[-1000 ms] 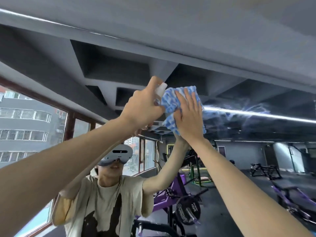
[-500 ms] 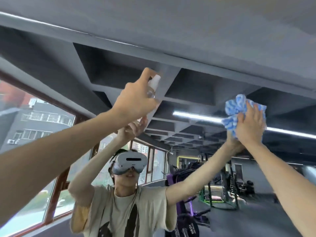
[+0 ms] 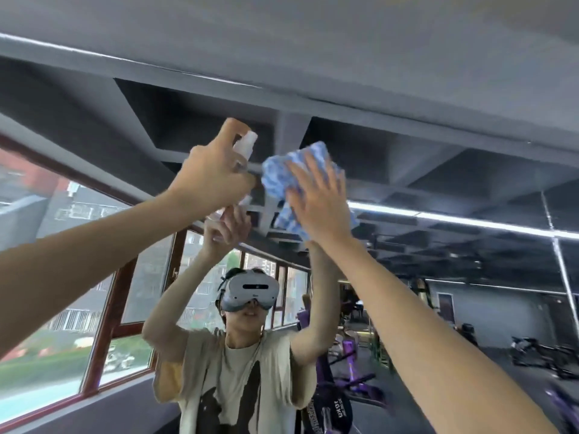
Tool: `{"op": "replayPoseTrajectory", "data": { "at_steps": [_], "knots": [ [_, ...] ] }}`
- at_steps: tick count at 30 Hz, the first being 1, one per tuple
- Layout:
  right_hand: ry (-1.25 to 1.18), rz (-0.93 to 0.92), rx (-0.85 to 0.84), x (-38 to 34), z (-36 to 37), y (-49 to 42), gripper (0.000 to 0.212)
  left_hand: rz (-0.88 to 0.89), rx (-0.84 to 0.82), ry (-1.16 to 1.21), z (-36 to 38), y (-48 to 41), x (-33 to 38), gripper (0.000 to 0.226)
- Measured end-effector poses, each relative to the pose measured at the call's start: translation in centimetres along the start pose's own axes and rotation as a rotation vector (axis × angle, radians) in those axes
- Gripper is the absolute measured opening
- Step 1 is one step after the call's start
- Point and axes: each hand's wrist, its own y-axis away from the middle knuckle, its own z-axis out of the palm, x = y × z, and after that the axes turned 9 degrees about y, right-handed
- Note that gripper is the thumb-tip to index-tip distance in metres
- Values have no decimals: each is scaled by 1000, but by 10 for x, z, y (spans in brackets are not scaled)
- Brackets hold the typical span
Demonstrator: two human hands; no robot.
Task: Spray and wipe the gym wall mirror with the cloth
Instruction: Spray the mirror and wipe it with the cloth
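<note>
The wall mirror [image 3: 454,189] fills the view ahead, reaching up to the grey ceiling beam. My right hand [image 3: 319,198] is raised high with fingers spread flat, pressing a blue and white cloth [image 3: 288,173] against the glass. My left hand [image 3: 210,177] is raised just to its left and grips a small clear spray bottle [image 3: 246,148] with a white cap, thumb up beside the cap. The two hands are almost touching. The bottle's body is mostly hidden behind my fingers.
The mirror reflects me in a headset and beige T-shirt [image 3: 238,380], with arms raised. Reflected windows [image 3: 103,302] run along the left. Reflected purple gym machines [image 3: 351,380] and a ceiling light strip [image 3: 454,219] lie to the right. A vertical mirror seam [image 3: 560,261] stands far right.
My right hand swept the cloth out to the right across the glass, then came back left beside the spray bottle. My left hand stayed raised, holding the bottle.
</note>
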Motion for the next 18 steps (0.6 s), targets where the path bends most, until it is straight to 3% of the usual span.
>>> {"op": "replayPoseTrajectory", "data": {
  "at_steps": [2,5,6,7,10,12,14,16,17,18],
  "knots": [
    [50,355,108,83,-11,21,41,14,-34,-41,5,4,5,51],
    [0,844,-26,115,-28,46,49,12,-59,-98,11,6,11,52],
    [2,854,-30,94,-28,50,50,8,-58,-107,14,5,12,52],
    [6,738,-17,63,-25,57,50,8,-51,-108,17,5,13,53],
    [-3,50,-60,-28,-9,79,48,-23,-31,-65,25,7,14,55],
    [17,-196,-109,-23,-9,72,51,-63,-22,-54,24,11,13,56],
    [34,-49,-86,11,-9,44,53,-78,22,-73,17,17,10,58],
    [-29,354,-42,19,-11,24,52,-66,65,-91,6,23,3,62],
    [-82,448,-24,-2,-10,24,51,-78,76,-96,-2,28,-3,63],
    [-105,409,-1,-32,-7,33,51,-95,83,-88,-9,32,-9,62]
  ]
}}
